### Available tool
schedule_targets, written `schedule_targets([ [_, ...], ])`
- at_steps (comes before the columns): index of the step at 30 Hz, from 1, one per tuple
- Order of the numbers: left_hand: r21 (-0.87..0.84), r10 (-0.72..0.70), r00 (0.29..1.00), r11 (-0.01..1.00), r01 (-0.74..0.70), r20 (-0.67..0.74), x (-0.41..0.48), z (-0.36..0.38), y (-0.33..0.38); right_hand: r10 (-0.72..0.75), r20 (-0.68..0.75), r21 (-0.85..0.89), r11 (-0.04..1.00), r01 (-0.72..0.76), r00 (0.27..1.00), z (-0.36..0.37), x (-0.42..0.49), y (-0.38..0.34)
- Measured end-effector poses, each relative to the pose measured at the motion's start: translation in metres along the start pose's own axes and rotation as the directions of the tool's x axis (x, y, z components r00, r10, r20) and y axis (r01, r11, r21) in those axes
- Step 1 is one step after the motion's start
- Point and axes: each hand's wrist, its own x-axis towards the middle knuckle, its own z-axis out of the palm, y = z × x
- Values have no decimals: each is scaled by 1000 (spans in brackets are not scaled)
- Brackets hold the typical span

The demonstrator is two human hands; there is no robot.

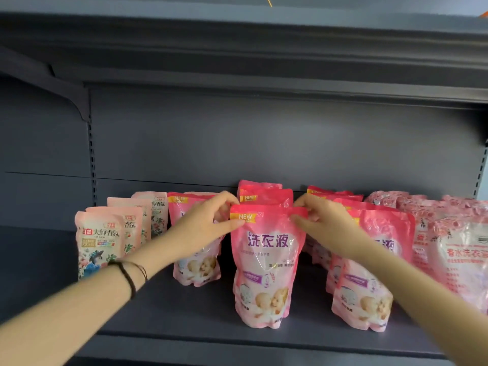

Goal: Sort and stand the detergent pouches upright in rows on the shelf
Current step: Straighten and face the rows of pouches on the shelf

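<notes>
Head view: nearest the camera, the dark grey shelf (237, 344) is showing its front lip along the bottom, and two bare forearms are reaching in over it, the left one wearing black wristbands (129, 278). Just past the lip, the front pink pouch (266, 273) is standing upright on the shelf, near its middle. It is facing forward with purple lettering and a yellow "NEW" tab. The left hand (203, 223) is pinching the pouch's top left corner between thumb and curled fingers. The right hand (324, 220) is pinching the top right corner in the same way.

To the right, another matching pouch (361, 294) is standing at the front of its own row, partly behind the right forearm. To the left, a matching pouch (196, 265) is standing a little further back, behind the left hand. At the far left, pale floral pouches (99, 244) are lining up one behind another. At the far right, pouches with white panels (459, 254) are crowding together. Behind the held pouch, more pink pouches (264, 196) are standing in a row towards the grey back panel (264, 143). The upper shelf (237, 48) is hanging over everything.
</notes>
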Motion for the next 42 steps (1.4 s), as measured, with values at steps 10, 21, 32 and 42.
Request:
schedule_targets([
  [10, 640, 22, 889, 685, -347, 458, 68, -74, 34, 37, 535, -436, 867, 239, 844, -58, 73, -54],
  [21, 652, 94, 834, 578, -491, 544, 158, -71, 4, 67, 588, -593, 713, 373, 806, -52, 151, -42],
  [32, 678, 7, 776, 481, -556, 631, 270, -43, -65, 121, 695, -610, 620, 493, 709, -12, 262, 35],
  [42, 404, -31, 881, 896, -184, 471, 276, 13, -107, 118, 704, -483, 803, 350, 701, 36, 270, 83],
])
